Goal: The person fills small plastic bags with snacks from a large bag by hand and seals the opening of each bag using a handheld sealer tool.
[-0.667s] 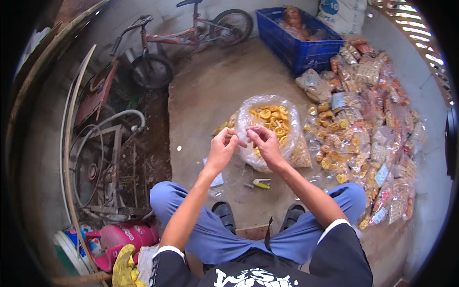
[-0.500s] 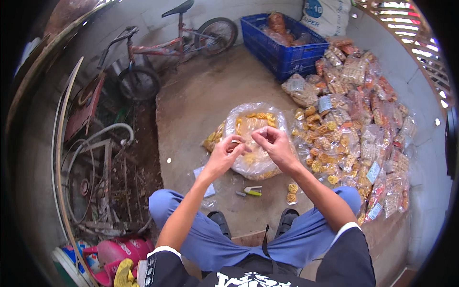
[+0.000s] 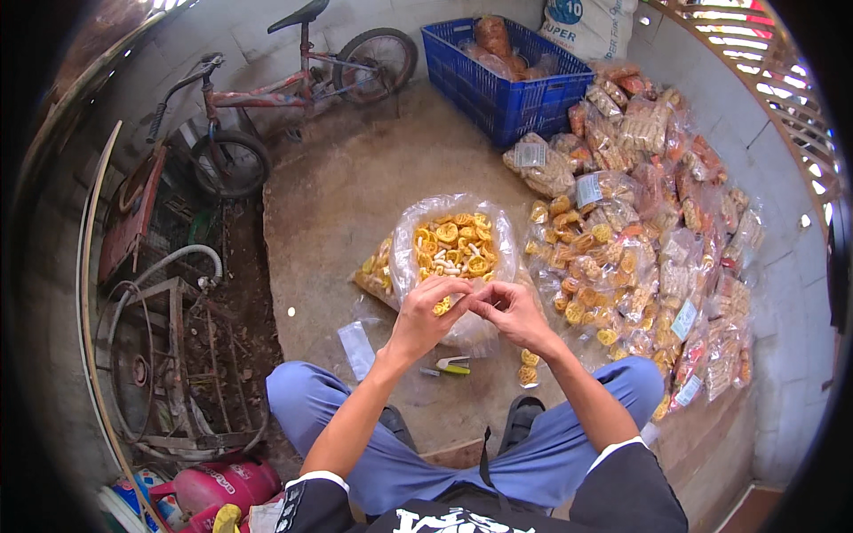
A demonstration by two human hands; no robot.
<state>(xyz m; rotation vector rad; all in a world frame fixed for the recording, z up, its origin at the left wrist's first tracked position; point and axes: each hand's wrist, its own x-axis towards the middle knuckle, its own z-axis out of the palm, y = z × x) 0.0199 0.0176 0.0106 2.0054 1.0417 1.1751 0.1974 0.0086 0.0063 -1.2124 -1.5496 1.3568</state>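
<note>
The floor (image 3: 346, 186) has a bike (image 3: 300, 94), blue crate (image 3: 480, 96) and packs (image 3: 642, 126) around an open snack bag (image 3: 506, 242). The left hand (image 3: 424, 322) and right hand (image 3: 517, 314) nearly meet, hiding some of it; I can't tell if they grip anything

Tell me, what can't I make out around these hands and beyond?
All in the head view:
Whether the left hand or right hand holds anything: too small to tell, screened by the hands themselves.
Near side of the open clear bag: partly hidden behind both hands.
Bottom of the blue crate: hidden by its wall and packets.
Top of the white sack: cut off by the upper edge.
</note>
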